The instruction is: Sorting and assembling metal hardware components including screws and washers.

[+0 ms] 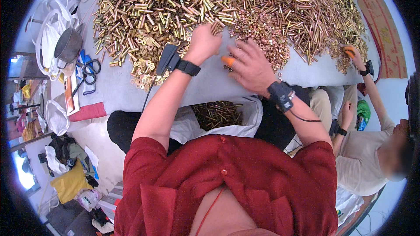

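My left hand [204,43] is closed at the near edge of a heap of brass-coloured metal sleeves [175,0]. A few sleeves [216,28] show at its fingertips; the rest of its grip is hidden. To its right, my right hand [250,66] hovers over the grey table cover [199,89], fingers apart and slightly blurred, with an orange cover [228,60] on one finger. Just beyond it lie small ring-shaped nuts [267,37]. Flat washers [146,63] are heaped left of my left forearm.
Black-handled scissors [90,72] and a dark metal pan [68,46] sit at the left edge. An open white sack [251,113] of metal rods [218,114] stands at my lap. At the right, a co-worker's hand [355,57] reaches into the heap beside a cardboard sheet [385,35].
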`<state>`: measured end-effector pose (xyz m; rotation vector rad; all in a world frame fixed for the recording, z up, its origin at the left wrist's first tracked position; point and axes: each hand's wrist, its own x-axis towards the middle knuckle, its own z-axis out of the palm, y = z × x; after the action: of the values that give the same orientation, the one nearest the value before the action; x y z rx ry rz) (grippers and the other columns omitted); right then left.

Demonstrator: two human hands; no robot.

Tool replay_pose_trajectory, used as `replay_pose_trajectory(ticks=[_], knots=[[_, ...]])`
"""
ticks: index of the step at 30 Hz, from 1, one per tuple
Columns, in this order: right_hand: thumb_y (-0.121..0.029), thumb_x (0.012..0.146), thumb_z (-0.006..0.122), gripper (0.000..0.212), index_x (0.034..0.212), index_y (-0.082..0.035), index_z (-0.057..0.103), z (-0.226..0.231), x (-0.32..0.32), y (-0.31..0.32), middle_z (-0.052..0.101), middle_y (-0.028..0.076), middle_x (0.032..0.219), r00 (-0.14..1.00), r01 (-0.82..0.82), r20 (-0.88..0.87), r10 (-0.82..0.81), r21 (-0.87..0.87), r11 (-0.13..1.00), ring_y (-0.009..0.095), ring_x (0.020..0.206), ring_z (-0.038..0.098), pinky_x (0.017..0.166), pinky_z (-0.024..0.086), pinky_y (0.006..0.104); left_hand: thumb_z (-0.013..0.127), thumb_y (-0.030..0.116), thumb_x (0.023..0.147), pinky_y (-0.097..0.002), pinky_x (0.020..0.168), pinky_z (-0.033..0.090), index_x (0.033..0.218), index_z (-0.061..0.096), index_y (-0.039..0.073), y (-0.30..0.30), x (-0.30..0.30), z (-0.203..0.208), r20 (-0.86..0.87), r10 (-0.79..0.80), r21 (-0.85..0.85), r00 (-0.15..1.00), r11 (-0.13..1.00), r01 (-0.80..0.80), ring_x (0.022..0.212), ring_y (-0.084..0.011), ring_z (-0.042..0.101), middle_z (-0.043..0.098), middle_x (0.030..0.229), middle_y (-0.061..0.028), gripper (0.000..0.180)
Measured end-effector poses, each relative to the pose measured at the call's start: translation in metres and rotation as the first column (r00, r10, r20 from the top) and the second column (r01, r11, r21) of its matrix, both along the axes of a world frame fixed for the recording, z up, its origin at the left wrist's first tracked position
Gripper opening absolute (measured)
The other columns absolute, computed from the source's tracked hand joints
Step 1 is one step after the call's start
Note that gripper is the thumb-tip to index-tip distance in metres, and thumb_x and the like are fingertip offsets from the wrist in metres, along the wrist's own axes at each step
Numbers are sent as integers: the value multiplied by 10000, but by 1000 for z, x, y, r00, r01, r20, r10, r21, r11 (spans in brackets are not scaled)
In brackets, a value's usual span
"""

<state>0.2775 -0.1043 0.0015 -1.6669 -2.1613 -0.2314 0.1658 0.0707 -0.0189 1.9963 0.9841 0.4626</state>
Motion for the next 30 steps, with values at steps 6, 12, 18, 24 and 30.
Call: replay_pose_trajectory(ticks=[6, 12, 18, 24, 30], knots=[[-272, 820, 668, 258, 1042, -161, 601, -23, 10, 6, 574, 60, 1134, 998, 17, 58, -13, -70, 997, 277, 1226, 469, 1111, 279, 526, 659, 207, 827, -418, 670, 533, 914, 659, 3, -19, 21, -33, 7, -63, 142, 998, 988, 62, 723, -326, 683, 689, 776, -178, 222], [-230, 805, 650, 181, 963, -152, 607, -19, 23, 14, 574, 60, 1095, 993, 50, 108, -53, 24, 998, 265, 1178, 495, 1064, 319, 505, 671, 244, 823, -441, 738, 525, 939, 685, 27, -15, 43, -22, -35, -81, 79, 996, 993, 84, 807, -376, 670, 691, 831, -199, 246], [-250, 804, 672, 241, 1020, -153, 624, -15, 52, 22, 589, 64, 1117, 989, 47, 137, -62, 106, 993, 273, 1146, 517, 991, 371, 484, 701, 280, 803, -426, 740, 533, 936, 684, -3, -11, 45, -15, -18, -2, 125, 1000, 992, 4, 794, -351, 687, 699, 832, -208, 313], [-338, 826, 710, 628, 1356, -80, 493, 31, 88, -23, 412, 176, 1451, 987, 120, -104, -123, -30, 992, 371, 1349, 372, 1112, 316, 484, 660, 246, 866, -307, 442, 483, 898, 646, 26, -19, 6, 6, -33, -55, -328, 998, 944, 41, 547, -151, 644, 645, 683, -49, 223], [-555, 730, 711, 837, 1432, -198, 427, 11, 91, -49, 310, 165, 1523, 988, -100, 92, 126, -240, 966, 393, 1407, 273, 1155, 221, 537, 632, 217, 891, -281, 376, 470, 976, 614, 3, -60, 12, 7, -37, -43, -472, 998, 881, 21, 527, -160, 664, 674, 752, -71, 231]])
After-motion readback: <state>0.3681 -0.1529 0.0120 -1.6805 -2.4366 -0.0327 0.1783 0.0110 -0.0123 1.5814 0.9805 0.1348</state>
